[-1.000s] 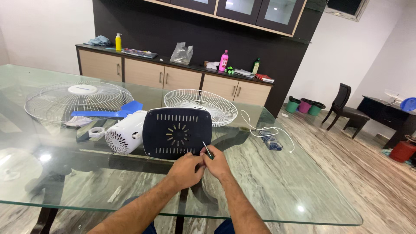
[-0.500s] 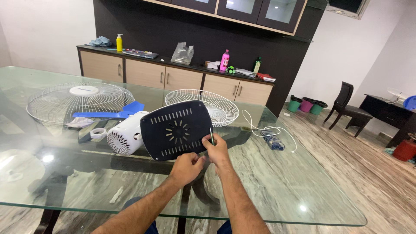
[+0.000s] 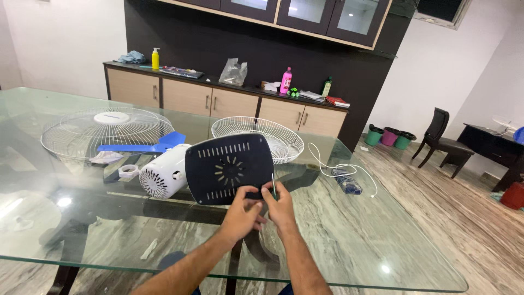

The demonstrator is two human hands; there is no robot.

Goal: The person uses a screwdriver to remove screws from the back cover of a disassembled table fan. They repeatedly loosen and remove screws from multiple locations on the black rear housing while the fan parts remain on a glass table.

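Note:
A dark navy fan base plate (image 3: 229,168) with vent slots stands tilted on its edge on the glass table (image 3: 355,240). My left hand (image 3: 240,216) grips its lower edge. My right hand (image 3: 281,206) holds a thin screwdriver (image 3: 272,184) upright against the plate's right edge. A white fan motor housing (image 3: 164,171) lies just left of the plate. Behind it are a blue fan blade (image 3: 144,146), a front wire grille (image 3: 107,130) with a white centre cap, and a rear wire grille (image 3: 259,136).
A roll of tape (image 3: 129,171) lies left of the motor. A white cord with plug (image 3: 343,173) trails at right. Behind the table stands a sideboard (image 3: 218,101) with bottles and bags. A dark chair (image 3: 439,139) and coloured bins (image 3: 388,136) are at right.
The base plate has been tipped up and turned slightly clockwise, its face now more towards me. Both hands rose with it, and the screwdriver now stands against its right edge.

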